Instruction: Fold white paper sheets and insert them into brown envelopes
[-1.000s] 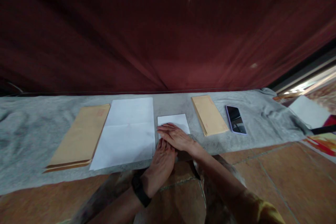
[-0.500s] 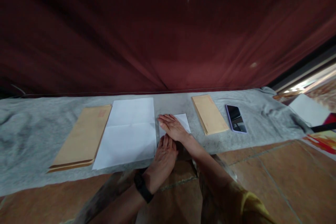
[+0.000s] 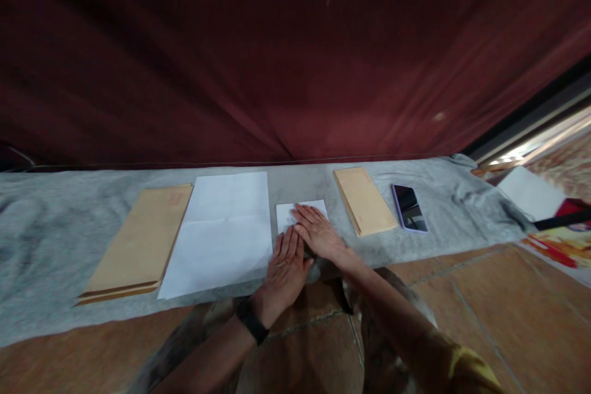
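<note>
A small folded white sheet (image 3: 289,214) lies on a grey cloth (image 3: 55,240). My right hand (image 3: 320,232) rests flat on it, fingers stretched out and pointing up-left. My left hand (image 3: 285,261), with a black band at the wrist, lies flat just below and left of it, fingers together on the sheet's near edge. To the left lies a larger white sheet (image 3: 221,231) with a crease across its middle. Neither hand holds anything.
A stack of brown envelopes (image 3: 141,240) lies left of the large sheet. Another brown envelope stack (image 3: 364,200) and a phone (image 3: 409,207) lie to the right. A dark red curtain (image 3: 295,55) hangs behind. Tiled floor (image 3: 484,314) is in front; papers (image 3: 530,194) at far right.
My left hand has slid forward onto the near edge of the small sheet. My right hand has shifted right and turned, uncovering the sheet's left part.
</note>
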### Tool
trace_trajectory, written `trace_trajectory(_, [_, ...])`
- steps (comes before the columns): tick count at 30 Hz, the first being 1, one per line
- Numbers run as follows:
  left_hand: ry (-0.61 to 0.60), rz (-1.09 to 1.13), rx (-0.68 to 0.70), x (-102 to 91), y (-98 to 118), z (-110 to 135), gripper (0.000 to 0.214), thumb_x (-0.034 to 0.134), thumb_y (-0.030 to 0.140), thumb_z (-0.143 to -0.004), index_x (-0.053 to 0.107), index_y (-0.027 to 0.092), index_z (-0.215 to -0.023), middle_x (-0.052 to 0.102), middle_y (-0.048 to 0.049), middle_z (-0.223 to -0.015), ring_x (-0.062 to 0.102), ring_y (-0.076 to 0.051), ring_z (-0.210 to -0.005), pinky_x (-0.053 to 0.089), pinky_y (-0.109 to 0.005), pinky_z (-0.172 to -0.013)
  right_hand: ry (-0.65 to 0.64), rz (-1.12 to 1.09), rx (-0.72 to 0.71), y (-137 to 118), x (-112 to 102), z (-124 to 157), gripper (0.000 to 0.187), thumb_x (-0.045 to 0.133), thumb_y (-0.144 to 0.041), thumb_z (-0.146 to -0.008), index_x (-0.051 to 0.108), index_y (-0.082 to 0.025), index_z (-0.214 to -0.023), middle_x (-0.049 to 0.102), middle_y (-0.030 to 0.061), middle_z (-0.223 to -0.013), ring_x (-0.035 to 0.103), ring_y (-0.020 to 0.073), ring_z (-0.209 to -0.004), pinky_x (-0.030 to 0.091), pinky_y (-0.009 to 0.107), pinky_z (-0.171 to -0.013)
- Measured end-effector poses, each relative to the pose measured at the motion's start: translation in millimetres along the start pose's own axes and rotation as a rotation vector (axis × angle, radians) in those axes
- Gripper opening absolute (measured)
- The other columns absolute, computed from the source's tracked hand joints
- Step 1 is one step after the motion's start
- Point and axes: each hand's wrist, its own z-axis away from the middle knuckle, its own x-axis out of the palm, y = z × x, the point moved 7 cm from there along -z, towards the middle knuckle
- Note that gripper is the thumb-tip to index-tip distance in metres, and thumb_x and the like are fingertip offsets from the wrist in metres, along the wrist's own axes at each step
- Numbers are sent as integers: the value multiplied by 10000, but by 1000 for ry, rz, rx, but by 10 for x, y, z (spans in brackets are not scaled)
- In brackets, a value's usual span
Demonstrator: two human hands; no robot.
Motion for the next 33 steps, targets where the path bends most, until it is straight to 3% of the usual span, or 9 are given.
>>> trace_trajectory(4, [37,-14,37,5,-1,9,627,516,377,-960,422,45,-1485,386,-223,-1585,292,-334,-1510,305,-540,-1214,20,196,81,198,-29,96,503,383,-365,-1064,420,-198,-1536,339,80,-1627,299,242,-1516,256,468,-1253])
trace_trajectory(9, [58,-18,38,38,-45,12,681,535,439,-945,406,55,-1493,349,-240,-1601,274,-344,-1516,311,-541,-1206,67,270,116,326,-99,169,526,424,-347,-1051,402,-161,-1542,329,118,-1623,304,261,-1513,272,484,-1240])
trace_trajectory(16, [87,-14,-8,86,-141,27,776,506,496,-930,355,6,-1512,336,-274,-1593,284,-357,-1511,319,-532,-1199,109,307,174,459,-187,283,553,433,-346,-1048,388,-103,-1542,340,137,-1615,337,274,-1497,287,467,-1236])
trace_trajectory(25, [84,-96,-71,-29,-235,76,797,515,511,-907,442,-93,-1423,392,-342,-1524,372,-402,-1460,313,-538,-1196,146,256,228,582,-247,417,529,450,-333,-1038,411,-161,-1538,410,113,-1588,354,270,-1490,308,489,-1227])
trace_trajectory(28, [146,-83,-37,-102,-216,62,766,499,483,-925,439,-100,-1419,416,-339,-1512,371,-399,-1461,315,-540,-1197,162,212,225,557,-300,436,522,445,-297,-1030,417,-161,-1533,419,123,-1584,367,266,-1483,331,493,-1215])
trace_trajectory(33, [162,-16,125,-92,-13,39,654,489,395,-949,397,51,-1498,402,-214,-1579,343,-309,-1493,369,-486,-1186,143,125,90,263,-254,388,555,451,-320,-1020,385,-150,-1544,365,123,-1616,324,243,-1502,335,474,-1219])
